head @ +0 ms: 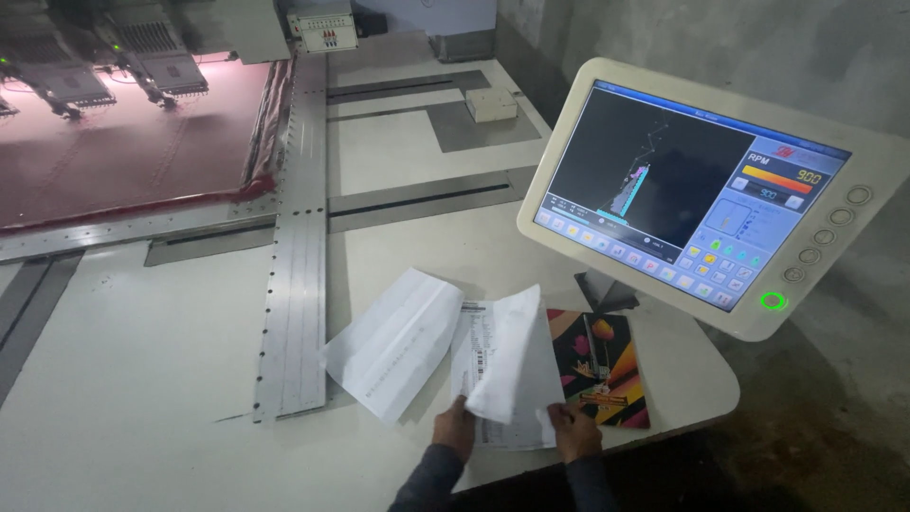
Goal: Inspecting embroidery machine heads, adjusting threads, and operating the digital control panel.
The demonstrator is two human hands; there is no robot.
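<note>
- Your left hand (457,427) pinches the lifted sheet (507,356); grip it lightly.
- Your right hand (574,431) lies flat, pinning the papers (474,351) to the bench (142,379); press firmly.

We see lots of bare table (142,379) on the left side of our left hand (455,429), so a hand could slide there with nothing to bump. On the other side, the colourful book (607,365) lies just beside our right hand (574,434), and the big tilted screen (701,190) hangs over the table corner and blocks the way up there. Farther back, the metal rail (299,246), the pink cloth (123,152) with the sewing heads (156,62) over it, and a small white box (491,104) take up room.
</note>
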